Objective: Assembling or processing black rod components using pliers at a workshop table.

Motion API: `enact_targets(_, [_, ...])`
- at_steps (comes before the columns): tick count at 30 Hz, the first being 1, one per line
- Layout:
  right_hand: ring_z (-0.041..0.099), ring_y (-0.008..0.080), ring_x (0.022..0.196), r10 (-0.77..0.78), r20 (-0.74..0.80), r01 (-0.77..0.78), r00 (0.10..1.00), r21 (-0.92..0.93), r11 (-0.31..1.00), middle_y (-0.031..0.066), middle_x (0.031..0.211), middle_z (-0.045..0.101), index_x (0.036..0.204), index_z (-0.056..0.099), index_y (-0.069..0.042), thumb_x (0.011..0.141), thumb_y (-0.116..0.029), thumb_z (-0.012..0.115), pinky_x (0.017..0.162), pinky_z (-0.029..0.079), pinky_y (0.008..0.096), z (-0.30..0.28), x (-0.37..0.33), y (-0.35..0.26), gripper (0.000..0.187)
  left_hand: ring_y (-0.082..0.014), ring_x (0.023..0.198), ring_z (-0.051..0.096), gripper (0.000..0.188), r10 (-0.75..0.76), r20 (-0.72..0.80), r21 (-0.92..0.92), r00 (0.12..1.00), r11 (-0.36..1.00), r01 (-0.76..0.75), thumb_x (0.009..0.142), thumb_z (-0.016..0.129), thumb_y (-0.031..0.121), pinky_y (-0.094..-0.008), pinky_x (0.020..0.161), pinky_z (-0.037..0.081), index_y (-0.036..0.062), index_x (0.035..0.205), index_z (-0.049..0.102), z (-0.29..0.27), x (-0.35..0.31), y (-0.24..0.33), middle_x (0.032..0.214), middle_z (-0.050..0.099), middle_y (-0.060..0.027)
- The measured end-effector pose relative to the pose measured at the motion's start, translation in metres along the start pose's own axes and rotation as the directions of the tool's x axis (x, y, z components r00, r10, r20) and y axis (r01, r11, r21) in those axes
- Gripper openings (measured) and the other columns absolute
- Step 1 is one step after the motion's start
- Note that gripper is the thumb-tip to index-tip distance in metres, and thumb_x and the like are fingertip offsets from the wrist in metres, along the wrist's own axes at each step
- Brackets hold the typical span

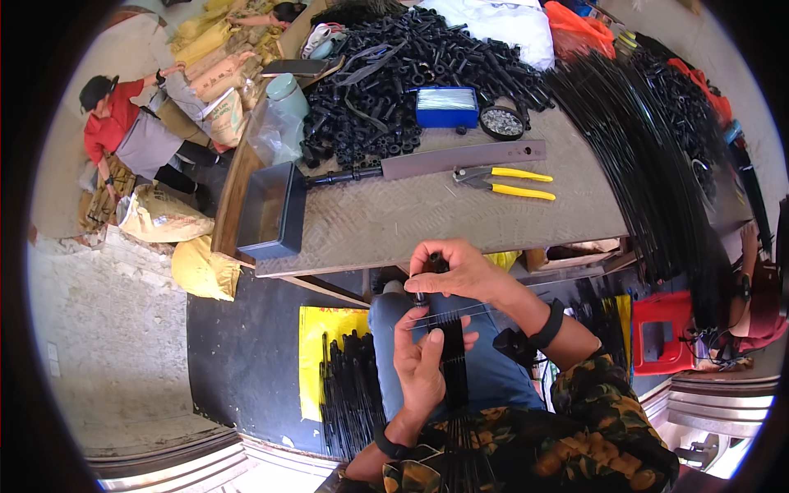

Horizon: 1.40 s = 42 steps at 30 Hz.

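Above my lap, my right hand (457,269) is closed around a small black tubular part (438,263), its fingertips pinched. Just below it, my left hand (421,366) curls around the upper end of a bundle of thin black rods (454,353), which runs down across my lap. A thin pale wire (468,312) crosses over the left fingers and the rods. The fingertips of both hands nearly meet at a dark short piece (420,299); how it joins the wire or rods is too small to tell.
On the table (370,222) lie yellow-handled pliers (518,182), a flat metal bar (464,158), a blue bin (271,209), a blue box of pins (446,107), a heap of black tubular parts (362,115) and long black rods (633,148). A red stool (662,333) stands right; another person (123,123) is at left.
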State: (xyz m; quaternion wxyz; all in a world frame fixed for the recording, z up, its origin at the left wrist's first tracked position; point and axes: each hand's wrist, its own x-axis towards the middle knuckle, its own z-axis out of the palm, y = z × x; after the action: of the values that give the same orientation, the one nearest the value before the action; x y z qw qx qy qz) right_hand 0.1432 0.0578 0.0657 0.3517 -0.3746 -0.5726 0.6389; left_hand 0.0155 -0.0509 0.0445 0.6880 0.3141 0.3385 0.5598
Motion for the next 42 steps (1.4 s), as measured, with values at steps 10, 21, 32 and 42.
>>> enact_targets(10, [0.042, 0.0024, 0.06, -0.043, -0.019, 0.043, 0.999, 0.013, 0.999, -0.0046, 0.065, 0.05, 0.072, 0.054, -0.005, 0.077, -0.021, 0.07, 0.051, 0.033, 0.0197, 0.009, 0.005, 0.001, 0.023, -0.03, 0.083, 0.064, 0.034, 0.007, -0.02, -0.005, 1.0, 1.0, -0.007, 0.092, 0.043, 0.01, -0.0363, 0.075, 0.053, 0.0043, 0.122, 0.027, 0.001, 0.001, 0.0, 0.102, 0.057, -0.0274])
enact_targets(21, [0.035, 0.0023, 0.058, -0.121, 0.032, 0.121, 0.992, -0.022, 0.992, -0.0071, 0.059, 0.041, 0.062, 0.044, -0.008, 0.077, -0.019, 0.068, 0.049, 0.028, 0.0213, 0.011, 0.01, 0.004, 0.03, -0.0304, 0.083, 0.064, 0.033, 0.009, -0.021, 0.013, 1.0, 1.0, -0.008, 0.092, 0.043, 0.01, -0.0365, 0.075, 0.053, 0.0047, 0.121, 0.027, 0.0, 0.002, -0.002, 0.101, 0.057, -0.0271])
enact_targets(32, [0.033, 0.0015, 0.056, -0.205, 0.041, 0.206, 0.978, -0.034, 0.978, -0.0071, 0.056, 0.038, 0.058, 0.041, -0.008, 0.075, -0.014, 0.07, 0.048, 0.024, 0.0218, 0.019, 0.014, 0.017, 0.035, -0.0301, 0.084, 0.063, 0.031, -0.011, -0.034, -0.012, 0.999, 1.0, 0.011, 0.091, 0.045, 0.011, -0.0365, 0.076, 0.052, 0.0033, 0.116, 0.027, -0.001, -0.001, 0.0, 0.102, 0.057, -0.0281])
enact_targets(42, [0.032, 0.0012, 0.055, -0.239, 0.084, 0.246, 0.967, -0.088, 0.965, -0.0076, 0.056, 0.037, 0.057, 0.043, -0.008, 0.074, -0.014, 0.072, 0.047, 0.023, 0.0216, 0.026, 0.011, 0.016, 0.034, -0.0299, 0.084, 0.063, 0.027, 0.013, -0.03, 0.01, 0.999, 1.0, -0.013, 0.093, 0.044, 0.013, -0.0352, 0.075, 0.053, 0.0002, 0.107, 0.025, -0.002, -0.002, 0.003, 0.101, 0.057, -0.028])
